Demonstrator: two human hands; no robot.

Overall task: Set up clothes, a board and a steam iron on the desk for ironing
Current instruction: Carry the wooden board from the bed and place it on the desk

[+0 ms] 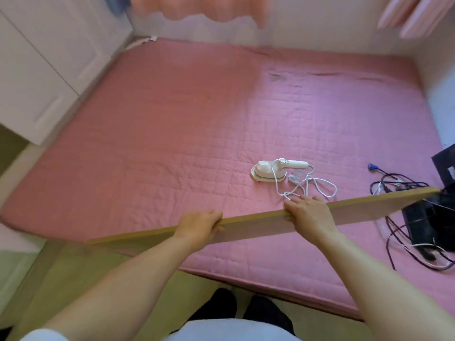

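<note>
2 hands [199, 227] [309, 214], 1 board [258, 223], 1 iron [269, 171]

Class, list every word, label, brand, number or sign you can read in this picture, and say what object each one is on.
No text can be read here.
Black device at the right edge: a pale sticker, too small and blurred to read.
Steam iron on the pink mattress: a faint patch on its body, no legible brand.
Board held by the left hand and right hand: no markings visible.

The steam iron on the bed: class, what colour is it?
The steam iron is white with a white cord, shown in the head view.
</note>
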